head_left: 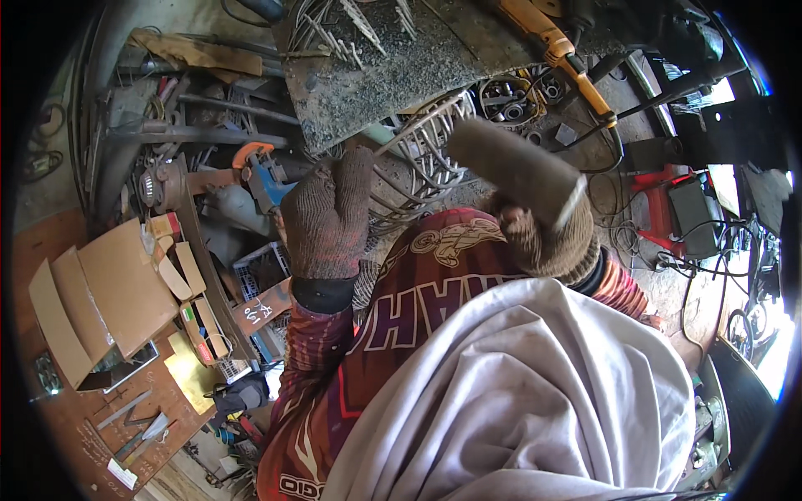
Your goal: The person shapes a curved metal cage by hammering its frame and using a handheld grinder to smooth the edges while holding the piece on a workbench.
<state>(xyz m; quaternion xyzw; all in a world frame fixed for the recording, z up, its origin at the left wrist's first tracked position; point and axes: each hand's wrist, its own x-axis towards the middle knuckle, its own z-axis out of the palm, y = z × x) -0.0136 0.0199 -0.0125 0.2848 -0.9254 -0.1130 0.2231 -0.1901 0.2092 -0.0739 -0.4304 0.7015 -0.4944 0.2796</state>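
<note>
My right hand (547,242), in a brown knitted glove, is closed round a hammer. The hammer's heavy grey, blocky head (510,167) is raised in front of my chest, its handle hidden by the head and glove. My left hand (330,217), in a matching worn glove, is closed at the near edge of the metal worktop (334,108). It grips the end of a thin bent metal rod (391,144); its fingertips are mostly hidden. Beyond and between my hands lies a bundle of curved metal rods (430,154), partly covered by the hammer head.
Metal filings and short twisted rods (351,33) lie on the worktop. An orange power tool (555,50) with a cord lies at its right. To the left are a blue-orange tool (263,179) and an opened cardboard box (113,292). A red stool (660,209) stands right, among cables.
</note>
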